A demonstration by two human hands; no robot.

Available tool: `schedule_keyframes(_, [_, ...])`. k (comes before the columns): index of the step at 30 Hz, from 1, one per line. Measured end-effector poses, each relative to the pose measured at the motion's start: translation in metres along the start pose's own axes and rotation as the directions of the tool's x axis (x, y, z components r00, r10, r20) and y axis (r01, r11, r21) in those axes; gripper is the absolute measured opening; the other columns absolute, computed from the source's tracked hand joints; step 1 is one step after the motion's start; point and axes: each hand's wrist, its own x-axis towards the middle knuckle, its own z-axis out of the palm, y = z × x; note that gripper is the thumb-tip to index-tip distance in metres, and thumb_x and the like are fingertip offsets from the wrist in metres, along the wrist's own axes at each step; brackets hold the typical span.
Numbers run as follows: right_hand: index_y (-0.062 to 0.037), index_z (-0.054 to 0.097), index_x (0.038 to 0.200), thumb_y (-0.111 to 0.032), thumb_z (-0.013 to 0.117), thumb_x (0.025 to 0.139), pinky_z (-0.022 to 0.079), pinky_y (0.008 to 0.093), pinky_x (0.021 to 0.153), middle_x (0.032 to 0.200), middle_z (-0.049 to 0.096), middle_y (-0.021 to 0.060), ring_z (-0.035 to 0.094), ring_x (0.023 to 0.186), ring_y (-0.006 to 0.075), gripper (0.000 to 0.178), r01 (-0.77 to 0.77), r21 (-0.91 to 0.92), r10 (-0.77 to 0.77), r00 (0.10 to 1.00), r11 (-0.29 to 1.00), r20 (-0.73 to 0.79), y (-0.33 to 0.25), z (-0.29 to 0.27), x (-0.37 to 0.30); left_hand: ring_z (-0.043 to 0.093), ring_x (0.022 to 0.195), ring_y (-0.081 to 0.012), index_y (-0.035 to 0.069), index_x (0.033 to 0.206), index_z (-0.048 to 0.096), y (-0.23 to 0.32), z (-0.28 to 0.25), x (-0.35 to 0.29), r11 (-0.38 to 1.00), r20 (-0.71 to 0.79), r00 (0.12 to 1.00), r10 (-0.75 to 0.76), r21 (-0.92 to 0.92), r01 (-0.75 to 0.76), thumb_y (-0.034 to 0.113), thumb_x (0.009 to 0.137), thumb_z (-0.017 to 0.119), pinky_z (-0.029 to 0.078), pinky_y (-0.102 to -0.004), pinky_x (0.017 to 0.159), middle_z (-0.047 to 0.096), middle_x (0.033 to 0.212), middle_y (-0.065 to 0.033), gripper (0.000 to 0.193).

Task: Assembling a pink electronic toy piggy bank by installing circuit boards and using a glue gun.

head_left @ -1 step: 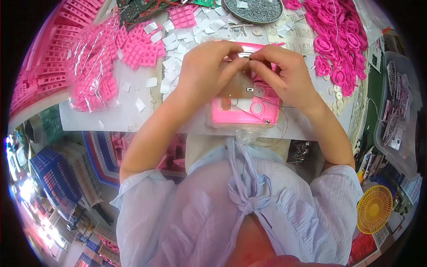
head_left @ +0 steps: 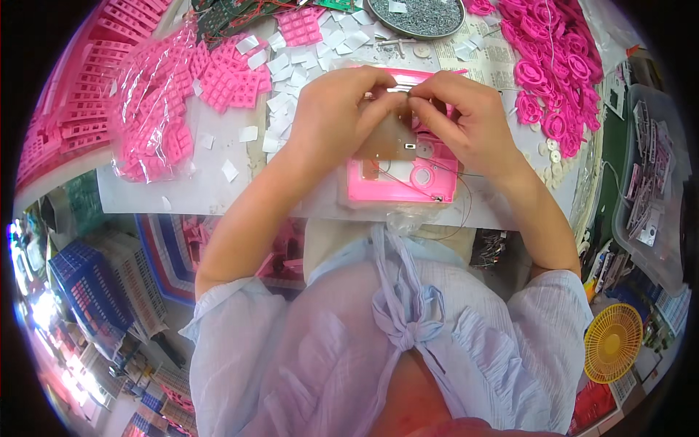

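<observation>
A brown circuit board (head_left: pixel 389 138) is tilted over an open pink plastic case (head_left: pixel 400 191) on the worktable in front of me. My left hand (head_left: pixel 342 102) grips the board by its upper left part, thumb across its face. Beside it, my right hand (head_left: pixel 462 113) is closed in a pinch at the board's upper edge; a tiny dark bit shows between the fingertips, too small to name. Thin wires (head_left: pixel 466 200) trail from the case on its right side. Both hands cover the case's upper part.
Left of the hands lie pink keypads (head_left: pixel 229 80), some in a clear bag (head_left: pixel 149 109), and scattered white paper squares (head_left: pixel 280 102). A round tray of small screws (head_left: pixel 419 16) stands at the back. Pink ring-shaped parts (head_left: pixel 553 65) are heaped at right, near white discs (head_left: pixel 555 156).
</observation>
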Motion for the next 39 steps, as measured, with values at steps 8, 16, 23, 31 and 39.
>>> schedule_keyframes(8, [-0.0023, 0.072, 0.101, -0.016, 0.071, 0.089, 0.053, 0.0332, 0.061, 0.087, 0.071, 0.0111, 0.066, 0.065, 0.0226, 0.019, -0.054, -0.016, 0.054, 0.998, 0.998, -0.021, -0.006, 0.001, -0.007, 0.064, 0.067, -0.0206, 0.005, 0.094, 0.072, -0.006, 0.003, -0.004, 0.977, -0.048, 0.98, 0.193, 0.1, -0.188, 0.011, 0.083, 0.08, 0.05, -0.0317, 0.062, 0.068, 0.077, -0.008, 0.014])
schedule_keyframes(16, [-0.0033, 0.07, 0.115, -0.01, 0.07, 0.087, 0.054, 0.0365, 0.068, 0.092, 0.07, 0.0113, 0.066, 0.077, 0.0273, 0.03, 0.112, -0.152, -0.12, 0.992, 0.982, -0.039, -0.008, 0.009, -0.018, 0.061, 0.064, -0.0224, 0.007, 0.088, 0.071, -0.007, 0.003, -0.003, 0.938, -0.098, 0.937, 0.334, 0.128, -0.321, 0.009, 0.08, 0.082, 0.046, -0.0336, 0.064, 0.068, 0.076, -0.0063, 0.013])
schedule_keyframes(23, [-0.005, 0.067, 0.123, -0.006, 0.068, 0.085, 0.055, 0.0387, 0.074, 0.099, 0.068, 0.0118, 0.067, 0.085, 0.0295, 0.038, 0.103, -0.136, -0.108, 0.994, 0.985, -0.028, -0.012, 0.003, -0.023, 0.062, 0.066, -0.0243, 0.008, 0.09, 0.071, -0.008, 0.002, -0.001, 0.934, -0.049, 0.938, 0.343, 0.125, -0.335, 0.009, 0.079, 0.082, 0.046, -0.0348, 0.065, 0.068, 0.077, -0.006, 0.016])
schedule_keyframes(31, [-0.0104, 0.069, 0.122, -0.004, 0.069, 0.077, 0.055, 0.0399, 0.081, 0.097, 0.066, 0.012, 0.062, 0.099, 0.0311, 0.046, 0.383, -0.507, -0.434, 0.901, 0.772, 0.018, 0.047, -0.026, 0.033, 0.064, 0.072, -0.0263, 0.01, 0.095, 0.071, -0.004, -0.006, -0.01, 0.923, 0.014, 0.931, 0.365, 0.128, -0.364, 0.009, 0.079, 0.081, 0.047, -0.0373, 0.071, 0.07, 0.082, -0.0062, 0.019])
schedule_keyframes(39, [-0.0043, 0.068, 0.109, -0.01, 0.07, 0.09, 0.057, 0.0414, 0.08, 0.103, 0.074, 0.0161, 0.073, 0.095, 0.0286, 0.019, -0.34, -0.677, 0.049, 0.911, 0.652, -0.41, 0.175, -0.066, 0.202, 0.063, 0.066, -0.0221, 0.008, 0.094, 0.072, -0.004, 0.004, -0.011, 0.974, -0.049, 0.976, 0.21, 0.103, -0.204, 0.008, 0.082, 0.078, 0.045, -0.0346, 0.069, 0.071, 0.081, -0.0059, 0.013])
